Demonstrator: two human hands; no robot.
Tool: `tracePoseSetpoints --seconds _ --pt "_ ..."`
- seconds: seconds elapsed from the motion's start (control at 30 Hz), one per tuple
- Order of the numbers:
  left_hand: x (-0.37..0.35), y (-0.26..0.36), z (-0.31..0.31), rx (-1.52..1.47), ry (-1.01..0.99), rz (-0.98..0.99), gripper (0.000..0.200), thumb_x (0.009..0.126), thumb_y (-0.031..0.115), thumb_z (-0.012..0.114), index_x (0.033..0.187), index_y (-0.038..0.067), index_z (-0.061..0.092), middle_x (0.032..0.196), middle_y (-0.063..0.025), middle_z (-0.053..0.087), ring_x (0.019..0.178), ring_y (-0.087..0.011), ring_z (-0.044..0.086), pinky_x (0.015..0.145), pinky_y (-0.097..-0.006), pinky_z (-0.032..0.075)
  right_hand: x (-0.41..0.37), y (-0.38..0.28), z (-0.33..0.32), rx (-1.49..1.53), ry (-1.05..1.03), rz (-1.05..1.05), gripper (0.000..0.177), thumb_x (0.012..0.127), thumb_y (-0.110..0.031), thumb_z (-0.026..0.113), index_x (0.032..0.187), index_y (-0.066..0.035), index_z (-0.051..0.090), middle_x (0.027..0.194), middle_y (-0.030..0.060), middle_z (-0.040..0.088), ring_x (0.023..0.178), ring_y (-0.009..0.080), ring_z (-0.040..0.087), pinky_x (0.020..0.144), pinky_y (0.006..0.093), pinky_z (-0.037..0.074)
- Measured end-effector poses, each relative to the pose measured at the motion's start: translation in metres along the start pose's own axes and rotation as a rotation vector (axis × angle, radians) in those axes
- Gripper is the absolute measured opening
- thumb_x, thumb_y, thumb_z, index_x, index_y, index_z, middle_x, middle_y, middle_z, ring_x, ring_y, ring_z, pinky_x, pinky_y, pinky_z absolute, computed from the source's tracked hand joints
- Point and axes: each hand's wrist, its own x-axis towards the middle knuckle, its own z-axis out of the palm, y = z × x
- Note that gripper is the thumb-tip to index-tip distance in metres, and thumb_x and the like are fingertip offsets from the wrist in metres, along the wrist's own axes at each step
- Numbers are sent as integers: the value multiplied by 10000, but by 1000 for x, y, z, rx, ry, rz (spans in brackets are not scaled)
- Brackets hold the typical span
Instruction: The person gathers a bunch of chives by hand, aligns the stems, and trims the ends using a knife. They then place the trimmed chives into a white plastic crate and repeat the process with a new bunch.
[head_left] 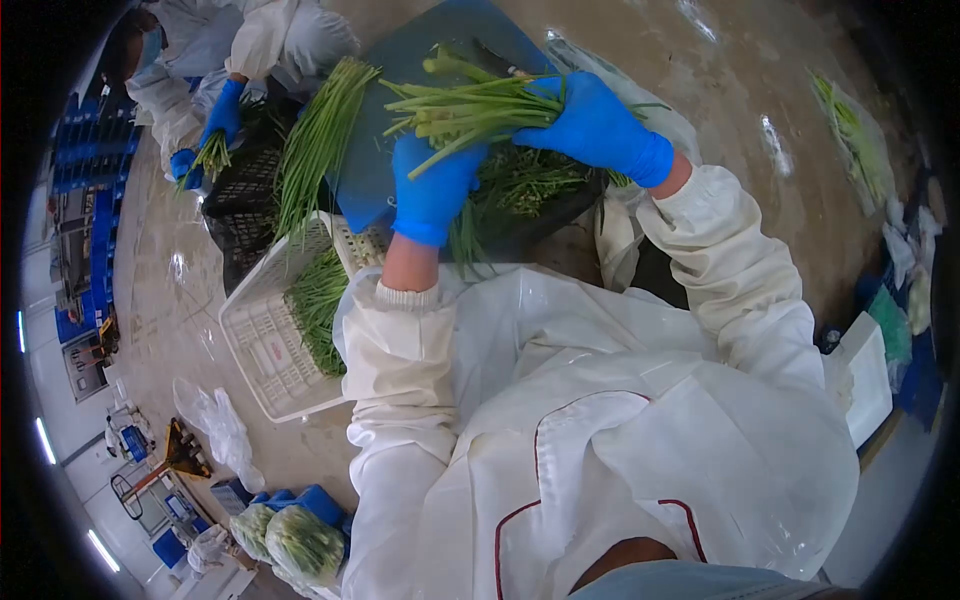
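Observation:
A bunch of long green vegetable stalks (pixel 460 108) is held above a blue board, thick pale ends pointing left. My right hand (pixel 595 125), in a blue glove, is closed around the right part of the bunch. Below its left part, my left hand (pixel 432 190), also blue-gloved, curls against the stalks; its fingertips are partly hidden. Under both hands, the blue board (pixel 365 165) carries a large pile of thin green stalks (pixel 325 135) at its left side. More loose greens (pixel 530 185) with fine tips lie in a dark container below my hands.
A white plastic crate (pixel 280 365) with green stalks inside stands at left. Beyond it, a co-worker's blue-gloved hand (pixel 222 112) holds greens over a black crate (pixel 240 205). Bagged greens (pixel 855 140) lie on the floor at right. A clear plastic bag (pixel 220 425) lies lower left.

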Motion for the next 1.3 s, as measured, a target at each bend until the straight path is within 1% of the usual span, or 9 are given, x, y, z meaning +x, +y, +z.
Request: tracePoseSetpoints --seconds 0.4,0.53,0.63,0.83,0.97,1.1,1.2,1.27,1.3 --pt "13 -1 -39 -145 352 -67 159 724 108 717 829 -7 686 609 -27 580 472 -93 521 438 -231 403 2 10 -13 46 16 63 403 698 -312 768 932 -1 665 791 133 672 686 212 624 707 332 479" --pt "13 7 -56 -147 385 -67 184 759 88 701 890 -39 679 719 -58 626 506 -103 522 444 -233 404 7 21 -26 92 20 101 360 706 -268 767 891 24 664 785 108 678 663 163 620 672 302 485" --pt "7 5 -48 -120 170 -149 215 753 84 703 932 -31 674 735 -42 616 532 -98 521 441 -238 396 2 -3 -35 322 15 338 306 704 -133 735 969 -6 649 809 66 671 667 69 564 618 225 443" --pt "-5 21 -6 -450 -66 -189 201 710 59 725 886 -1 648 729 -35 603 544 -113 541 480 -241 430 6 -6 -28 496 -164 384 255 724 -146 739 915 -16 631 729 42 655 522 31 481 445 186 308" --pt "1 2 -2 -621 150 -142 185 722 31 693 894 -18 645 721 -42 600 554 -105 533 493 -236 422 2 -25 -18 525 -189 391 250 753 -166 707 954 -31 644 715 30 640 523 35 452 457 185 302" --pt "21 4 -51 -802 344 -110 166 766 38 664 923 -10 635 682 -21 523 526 -113 472 495 -238 390 6 -8 -31 516 -128 436 217 727 -187 707 875 -42 643 717 28 629 488 23 402 446 187 275" --pt "13 6 -39 -696 193 -56 198 768 30 661 960 8 619 771 -51 601 554 -107 502 501 -238 410 7 -12 -29 554 -111 412 230 720 -203 720 864 -40 646 717 30 632 485 24 401 449 184 279" --pt "8 -3 -15 -668 131 -17 325 767 15 648 1084 -11 581 954 -110 655 605 -118 547 524 -246 444 7 -21 -19 583 -136 392 242 725 -205 720 884 -37 645 713 33 634 484 25 401 452 183 285" --pt "0 11 -4 -684 55 -29 350 766 8 643 1108 -20 573 980 -118 656 616 -129 556 531 -249 449 9 -11 -17 547 -207 425 326 749 -163 686 1040 -29 627 776 39 642 533 30 442 459 178 293"
